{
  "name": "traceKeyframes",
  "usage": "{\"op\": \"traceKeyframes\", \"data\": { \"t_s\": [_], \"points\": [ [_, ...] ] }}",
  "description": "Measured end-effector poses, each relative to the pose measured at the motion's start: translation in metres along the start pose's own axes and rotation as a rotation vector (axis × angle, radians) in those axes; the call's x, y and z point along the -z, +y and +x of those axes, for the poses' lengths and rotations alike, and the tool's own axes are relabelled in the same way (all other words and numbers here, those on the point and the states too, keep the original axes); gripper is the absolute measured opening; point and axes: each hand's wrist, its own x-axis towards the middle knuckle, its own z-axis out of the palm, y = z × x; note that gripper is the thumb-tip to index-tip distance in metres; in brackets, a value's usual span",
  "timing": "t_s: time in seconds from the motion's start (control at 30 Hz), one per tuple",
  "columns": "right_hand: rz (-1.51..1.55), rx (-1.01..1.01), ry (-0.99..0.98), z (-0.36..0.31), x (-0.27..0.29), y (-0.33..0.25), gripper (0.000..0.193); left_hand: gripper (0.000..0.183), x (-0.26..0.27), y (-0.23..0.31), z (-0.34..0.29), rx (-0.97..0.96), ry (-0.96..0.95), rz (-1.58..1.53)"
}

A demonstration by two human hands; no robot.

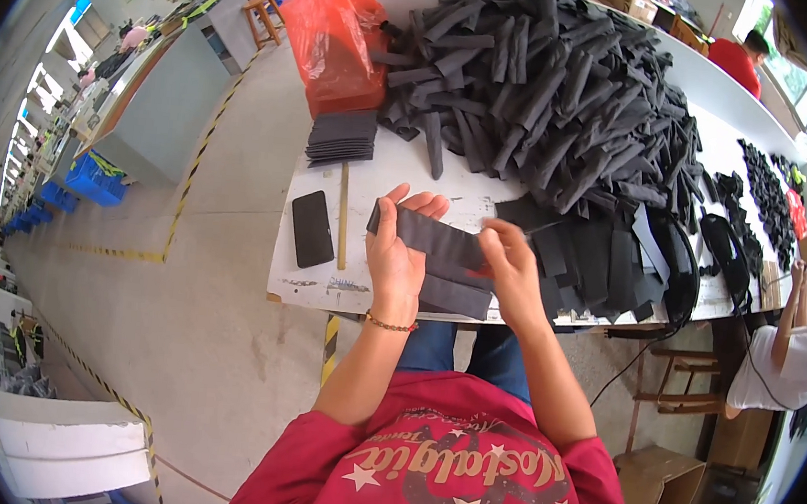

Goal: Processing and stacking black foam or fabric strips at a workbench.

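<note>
Left grip (397,263) pinching 1 dark strip (441,240) | right grip (514,269): can't tell | 1 phone (313,230)

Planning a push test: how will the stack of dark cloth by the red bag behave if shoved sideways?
The stack would probably shear, not slide as one block: it shows separate layered edges and no visible tie. Its pieces may be floppy; similar strips nearby curl and bend. Tipping seems unlikely: it looks wider than tall.

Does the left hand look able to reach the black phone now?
Likely yes: the phone lies nearby, with only a thin stick between. However, the left hand holds a dark fabric strip, so perhaps it should let go first.
</note>
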Motion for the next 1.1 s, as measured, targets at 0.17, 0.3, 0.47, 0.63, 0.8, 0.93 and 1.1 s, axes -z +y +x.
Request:
{"op": "traceKeyframes", "data": {
  "t_s": [0.17, 0.3, 0.47, 0.63, 0.8, 0.93, 1.1],
  "points": [
    [-0.271, 0.082, 0.020, 0.000, -0.003, 0.018, 0.021, 0.042, 0.011, -0.007, 0.009, 0.024, 0.058, -0.034],
    [-0.388, 0.246, 0.071, -0.014, -0.004, 0.030, 0.011, 0.042, 0.020, -0.012, 0.017, 0.043, 0.093, -0.091],
    [-0.694, 0.787, 0.236, -0.013, 0.018, 0.017, 0.009, 0.041, 0.037, 0.021, 0.021, -0.217, 0.292, -0.074],
    [-0.859, 1.249, -0.002, -0.001, 0.019, 0.013, 0.028, 0.024, 0.015, -0.006, -0.036, 0.339, 0.070, 0.238],
    [-0.528, 0.716, 0.003, -0.017, 0.024, 0.020, 0.025, 0.020, 0.022, 0.004, -0.021, 0.274, 0.068, 0.343],
    [-0.159, 0.094, -0.122, -0.005, 0.029, 0.039, 0.026, 0.022, 0.022, 0.002, -0.016, 0.288, -0.122, 0.410],
    [0.197, -0.006, -0.012, -0.006, 0.018, 0.047, 0.021, 0.025, 0.028, -0.014, -0.037, 0.429, -0.130, 0.496]
  ]
}}
